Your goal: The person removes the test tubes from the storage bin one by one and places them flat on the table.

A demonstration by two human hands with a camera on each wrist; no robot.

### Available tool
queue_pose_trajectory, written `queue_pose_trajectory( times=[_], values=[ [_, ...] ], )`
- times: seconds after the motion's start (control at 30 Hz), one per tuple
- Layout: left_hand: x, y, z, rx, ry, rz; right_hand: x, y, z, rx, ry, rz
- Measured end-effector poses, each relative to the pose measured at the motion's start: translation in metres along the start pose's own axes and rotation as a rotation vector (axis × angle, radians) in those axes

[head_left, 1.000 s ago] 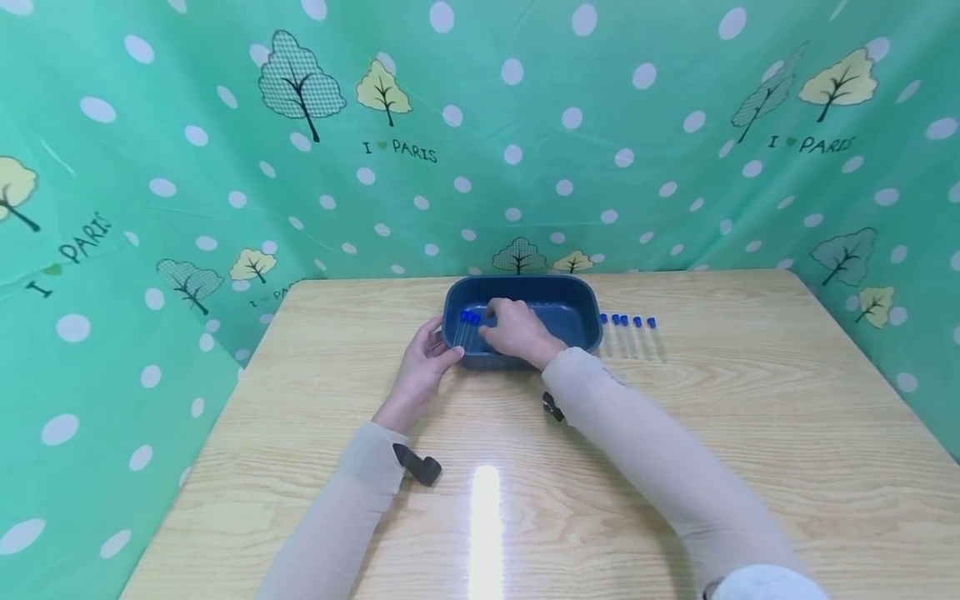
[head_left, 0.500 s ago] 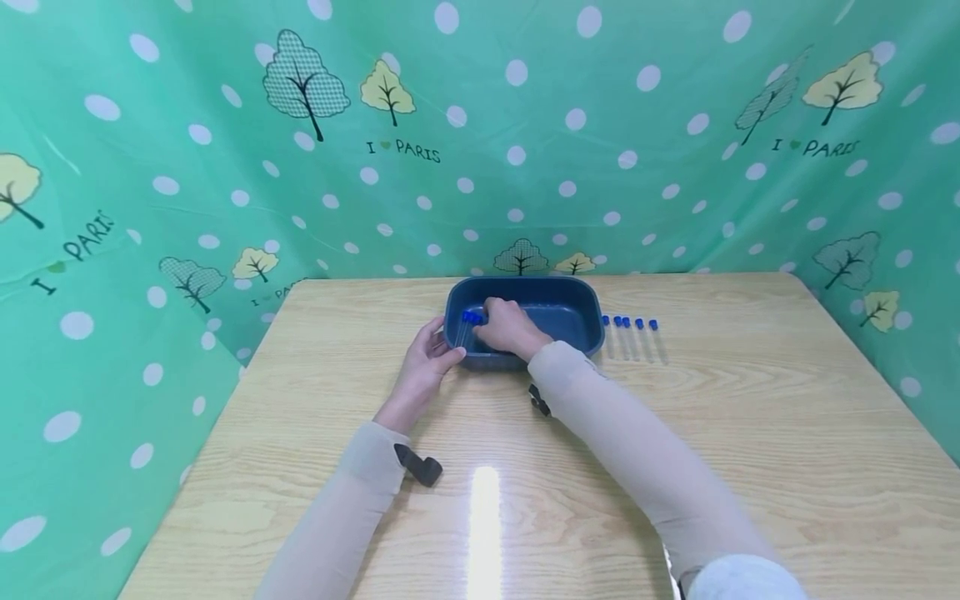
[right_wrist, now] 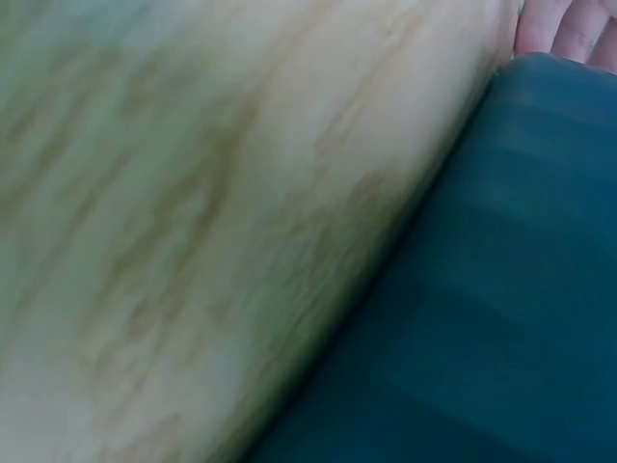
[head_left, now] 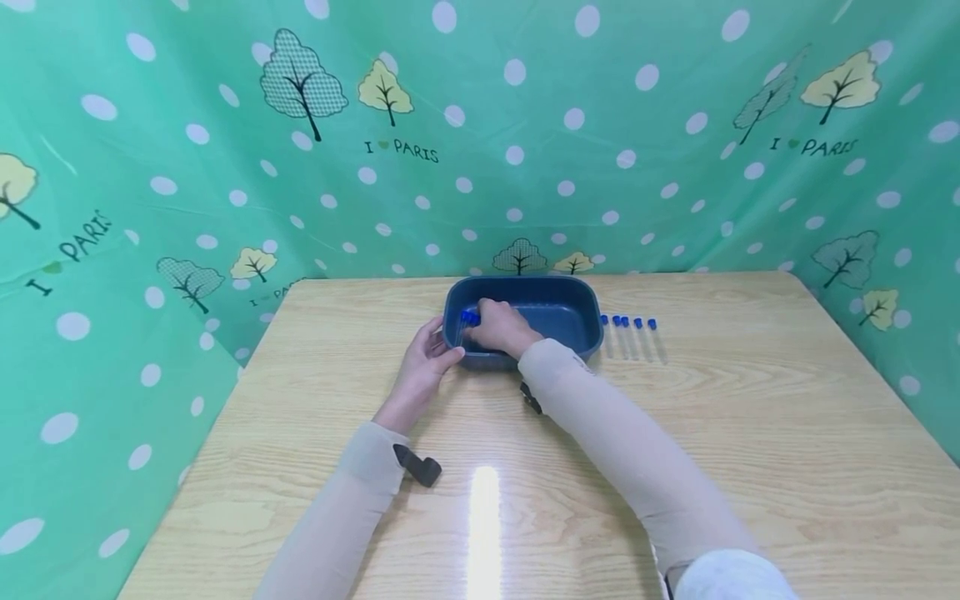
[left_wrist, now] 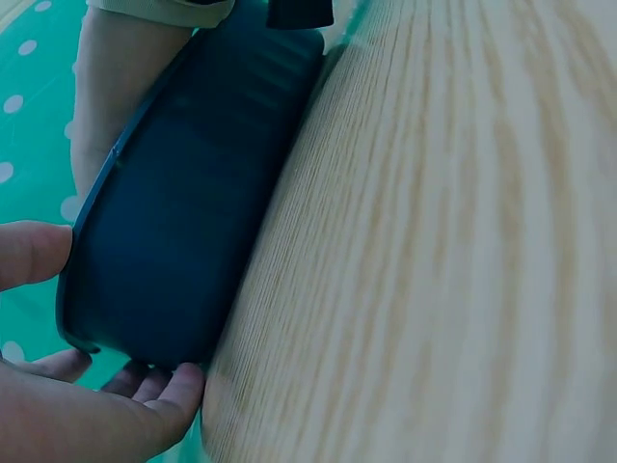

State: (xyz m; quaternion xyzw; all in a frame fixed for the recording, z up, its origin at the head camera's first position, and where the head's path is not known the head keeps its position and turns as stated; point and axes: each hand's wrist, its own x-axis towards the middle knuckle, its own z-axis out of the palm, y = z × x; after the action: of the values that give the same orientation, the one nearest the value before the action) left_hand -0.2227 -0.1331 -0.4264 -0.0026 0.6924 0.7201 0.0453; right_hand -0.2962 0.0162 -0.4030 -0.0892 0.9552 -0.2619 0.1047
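A dark blue rectangular basin (head_left: 558, 329) stands at the back of the table. My left hand (head_left: 422, 365) grips its left end; in the left wrist view the thumb (left_wrist: 34, 255) lies at the rim and the fingertips (left_wrist: 178, 394) are against the end wall. Inside the basin, several clear test tubes with blue caps (head_left: 469, 317) lean at the left end. My right hand (head_left: 501, 327) reaches in over the front rim, its fingers bent right at these tubes and partly covering them. I cannot tell whether it pinches one.
Several more blue-capped test tubes (head_left: 630, 340) lie in a row on the wooden table (head_left: 712, 417), right of the basin. A green patterned curtain (head_left: 480, 167) hangs behind the table and along its sides.
My right hand has moved left and slightly toward the tubes inside the basin, now hiding more of them. The left hand keeps its hold on the basin's end.
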Motion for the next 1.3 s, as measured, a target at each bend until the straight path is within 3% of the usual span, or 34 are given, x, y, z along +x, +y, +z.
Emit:
queue_pose_trajectory(
  times=[0.67, 0.93, 1.3],
  values=[
    [0.0007, -0.0009, -0.0003, -0.036, -0.003, 0.015, 0.0015, 0.0008, -0.0005, -0.035, 0.013, -0.04],
    [0.002, -0.0035, -0.0012, 0.009, 0.005, -0.002, 0.0002, 0.0036, -0.0009, -0.056, 0.014, -0.044],
    [0.0014, -0.0027, -0.0007, -0.003, 0.0, 0.005, 0.0014, 0.0028, -0.0002, -0.103, 0.006, -0.077]
  ],
)
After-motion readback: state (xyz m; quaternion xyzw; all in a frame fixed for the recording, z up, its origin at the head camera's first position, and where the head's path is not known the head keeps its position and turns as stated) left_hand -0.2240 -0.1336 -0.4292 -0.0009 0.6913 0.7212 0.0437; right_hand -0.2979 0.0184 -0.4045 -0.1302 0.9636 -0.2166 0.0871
